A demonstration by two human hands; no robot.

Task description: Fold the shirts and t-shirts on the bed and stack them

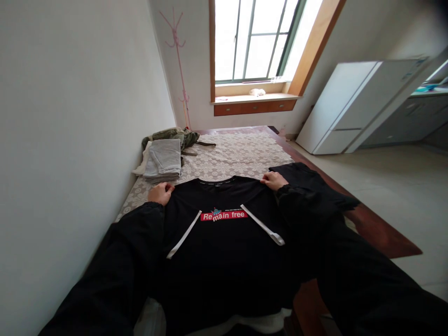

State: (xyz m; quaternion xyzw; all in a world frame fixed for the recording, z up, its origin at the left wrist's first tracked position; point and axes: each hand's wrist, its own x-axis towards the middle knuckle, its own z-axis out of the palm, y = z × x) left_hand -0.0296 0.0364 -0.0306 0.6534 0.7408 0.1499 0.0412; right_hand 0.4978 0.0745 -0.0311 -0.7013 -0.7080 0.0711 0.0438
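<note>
A black T-shirt [224, 252] with a red "Remain free" print is spread out in front of me, its neckline toward the far side. My left hand [161, 193] pinches the shirt at its left shoulder. At the right shoulder, my right hand [275, 180] has its fingers closed on the fabric. Two white strips, a left one [184, 234] and a right one [262, 224], slant down on either side of the print. Dark sleeves cover both my arms.
Folded grey clothes [163, 158] lie on the patterned tablecloth [238, 151] at the left, with a green bag [175, 134] behind them. Dark fabric [311, 182] lies at the right. Beyond stand a pink coat rack [180, 65] and a white fridge [350, 105].
</note>
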